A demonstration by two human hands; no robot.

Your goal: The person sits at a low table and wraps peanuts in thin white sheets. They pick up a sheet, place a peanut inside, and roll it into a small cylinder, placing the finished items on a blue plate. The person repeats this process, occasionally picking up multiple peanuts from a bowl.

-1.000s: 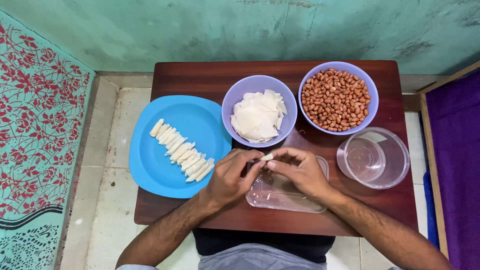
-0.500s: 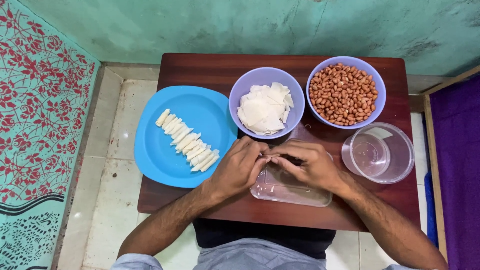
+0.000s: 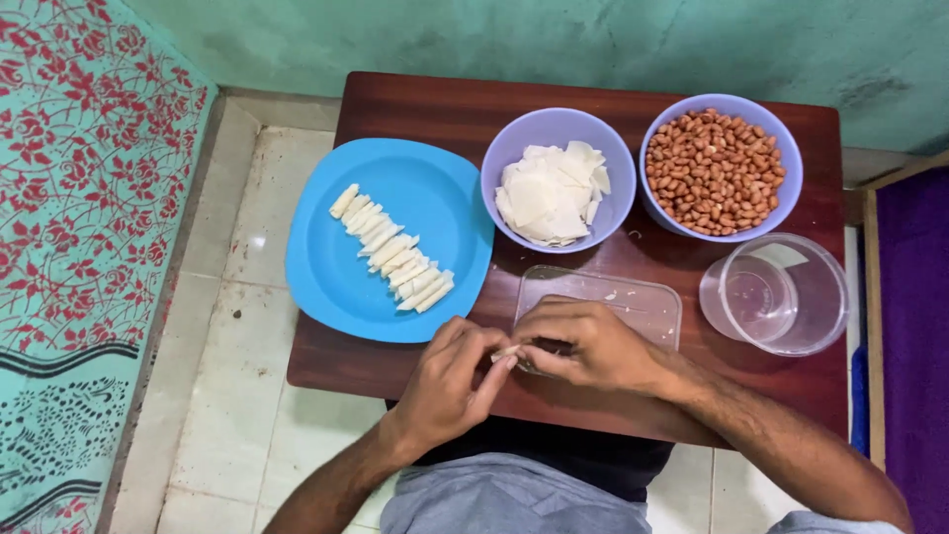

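At the near edge of the dark wooden counter (image 3: 415, 99), both hands meet over the front end of a clear rectangular tray (image 3: 633, 302): the left hand (image 3: 450, 381) and the right hand (image 3: 583, 346) are each closed in a pinch on the same small pale roll (image 3: 506, 352), their fingertips touching around it, with the roll just off the tray's near left corner. Taking the tray as the landmark, a square blue plate (image 3: 326, 267) lies to its left, overhanging the counter's left edge, and carries a slanted row of finished white rolls (image 3: 393, 252) lying side by side. Just behind the tray stands a lilac bowl (image 3: 504, 148) heaped with thin white wrapper pieces (image 3: 552, 195), and behind and to the right a second lilac bowl (image 3: 657, 148) is filled with reddish-brown peanuts (image 3: 714, 170). To the tray's right, close beside it, sits a clear round tub (image 3: 776, 297), tilted toward the camera, near the counter's right edge. No labels or printed signs show on any of these containers. Bare counter is open behind the plate and along the far left corner, and a narrow strip runs between the tray and the bowls. Left of the counter is pale tiled floor (image 3: 247, 396), then a teal cloth with red flowers (image 3: 89, 198); a purple cloth (image 3: 914, 326) borders the right side.
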